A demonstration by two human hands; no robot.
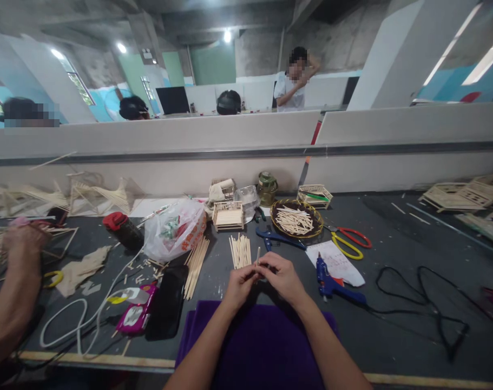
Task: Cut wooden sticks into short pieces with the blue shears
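My left hand [242,283] and my right hand [279,273] meet in front of me, fingers pinched on a small wooden stick [258,253] that stands upright between them. Just behind my hands lies a bundle of pale sticks [240,250]. A second bundle of longer sticks [196,265] is to the left. Farther back, a round basket [320,227] with a yellow rim holds many short sticks. A purple cloth [256,346] is beneath my forearms.
Right: blue glue gun [331,284] with black cable, paper [343,262], scissors [352,242]. Left: black phone [167,303], pink packet [137,311], plastic bag [173,230], dark bottle [124,232], another person's arm [21,276]. Behind: small wooden frame [229,216], green jar [267,188].
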